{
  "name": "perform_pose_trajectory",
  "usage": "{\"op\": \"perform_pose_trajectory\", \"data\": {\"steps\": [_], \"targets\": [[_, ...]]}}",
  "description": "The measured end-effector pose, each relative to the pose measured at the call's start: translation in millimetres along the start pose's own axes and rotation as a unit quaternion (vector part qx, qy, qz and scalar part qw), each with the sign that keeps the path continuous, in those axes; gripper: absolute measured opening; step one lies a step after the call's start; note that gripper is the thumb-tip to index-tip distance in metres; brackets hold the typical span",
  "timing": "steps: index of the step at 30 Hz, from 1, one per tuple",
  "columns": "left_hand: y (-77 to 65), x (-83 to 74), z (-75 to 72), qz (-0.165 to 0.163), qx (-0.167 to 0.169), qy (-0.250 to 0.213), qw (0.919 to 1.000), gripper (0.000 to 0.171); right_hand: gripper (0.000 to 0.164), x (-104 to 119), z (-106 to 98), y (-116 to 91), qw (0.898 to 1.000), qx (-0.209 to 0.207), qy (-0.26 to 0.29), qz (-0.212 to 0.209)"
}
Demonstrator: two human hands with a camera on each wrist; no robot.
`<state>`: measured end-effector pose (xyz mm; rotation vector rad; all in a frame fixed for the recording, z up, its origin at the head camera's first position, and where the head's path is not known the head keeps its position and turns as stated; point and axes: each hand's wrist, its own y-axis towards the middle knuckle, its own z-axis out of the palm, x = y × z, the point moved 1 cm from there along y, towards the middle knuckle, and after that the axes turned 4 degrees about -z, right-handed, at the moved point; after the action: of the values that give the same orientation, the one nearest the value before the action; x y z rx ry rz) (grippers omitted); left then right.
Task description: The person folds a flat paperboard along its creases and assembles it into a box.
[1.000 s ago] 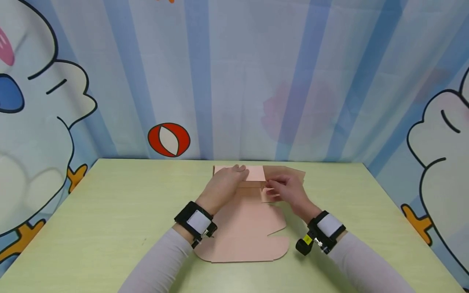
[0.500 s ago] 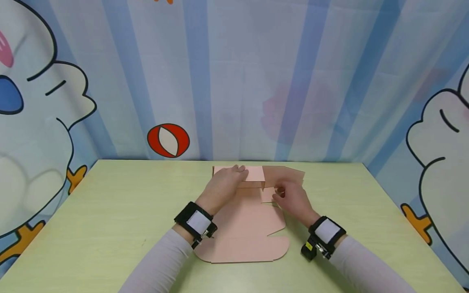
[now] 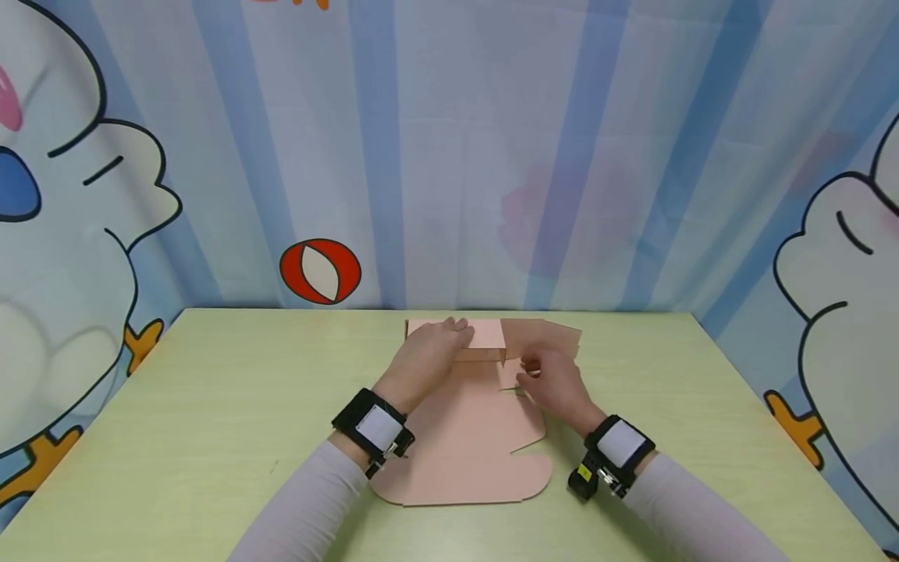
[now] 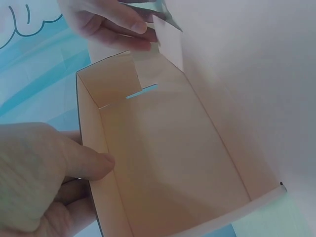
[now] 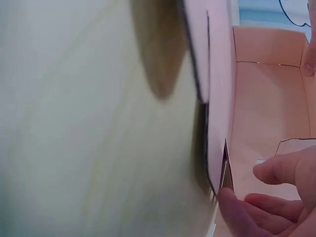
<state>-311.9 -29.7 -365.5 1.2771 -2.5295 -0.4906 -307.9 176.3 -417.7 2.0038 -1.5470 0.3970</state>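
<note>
A pinkish-brown cardboard box (image 3: 470, 429), partly folded, lies in the middle of the table with its broad rounded lid panel toward me. My left hand (image 3: 430, 353) grips the raised far wall; in the left wrist view the thumb is inside that wall (image 4: 91, 148) and the fingers are outside. At the right end, my right hand (image 3: 558, 386) has its fingertips at a small upright corner flap (image 4: 170, 44). Thumb and fingers stand apart there in the right wrist view, one fingertip touching the flap's edge. A wider flap (image 3: 541, 334) sticks out to the right behind this hand.
The pale yellow-green table (image 3: 246, 414) extends around the box on both sides. Behind it hangs a blue striped curtain (image 3: 456, 156) with cartoon figures and a red ball print (image 3: 321, 272). Each wrist wears a black strapped camera mount.
My right hand has drawn back from the box's far right corner, slightly right and toward me, its fingers lower at the small flap. The left hand keeps its grip on the far wall.
</note>
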Motion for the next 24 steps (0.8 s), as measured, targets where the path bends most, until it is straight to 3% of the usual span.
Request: {"op": "perform_pose_trajectory", "data": {"steps": [6, 12, 19, 24], "targets": [[-0.5, 1.1, 1.5, 0.001, 0.002, -0.004, 1.0000, 0.023, 0.028, 1, -4, 1, 0.997, -0.014, 0.074, -0.002], [-0.9, 1.3, 1.4, 0.002, 0.002, -0.003, 1.0000, 0.025, 0.026, 2, -5, 5, 0.979, 0.011, 0.199, 0.043], [-1.0, 2.4, 1.1, 0.002, -0.002, -0.011, 0.9999, 0.028, 0.027, 2, 0, 10, 0.964, 0.044, 0.253, 0.072], [-0.8, 2.7, 1.2, -0.004, 0.003, -0.011, 0.9999, 0.030, 0.028, 5, 3, 14, 0.961, 0.056, 0.261, 0.070]]}}
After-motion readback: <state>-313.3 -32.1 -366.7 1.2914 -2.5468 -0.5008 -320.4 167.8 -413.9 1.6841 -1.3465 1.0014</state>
